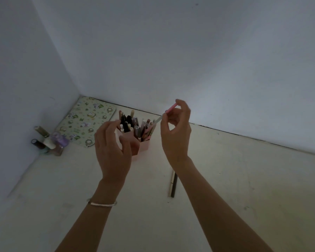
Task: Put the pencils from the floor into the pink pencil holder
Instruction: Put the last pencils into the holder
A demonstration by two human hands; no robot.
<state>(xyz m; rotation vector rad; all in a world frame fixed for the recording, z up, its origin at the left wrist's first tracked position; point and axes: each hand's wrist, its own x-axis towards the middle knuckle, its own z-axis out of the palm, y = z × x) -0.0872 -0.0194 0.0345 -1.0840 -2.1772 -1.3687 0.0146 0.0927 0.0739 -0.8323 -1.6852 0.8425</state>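
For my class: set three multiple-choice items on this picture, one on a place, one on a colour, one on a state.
1. Where do the slim pencils left on the pale floor lie?
A. Beside the right forearm
B. On a green patterned pad
C. Among small bottles

2. What colour is the top end of the thin pencil pinched in the right hand?
A. Blue
B. Pink
C. Black

3. How does the pink plastic pencil holder stand?
A. Tipped on its side
B. Upright and empty
C. Upright, with many pens in it

Key: 1 A, they lie on bare floor just left of that forearm. 2 B, the end above the fingers shows pink. 3 C, its walls stand straight and pens stick up from it.
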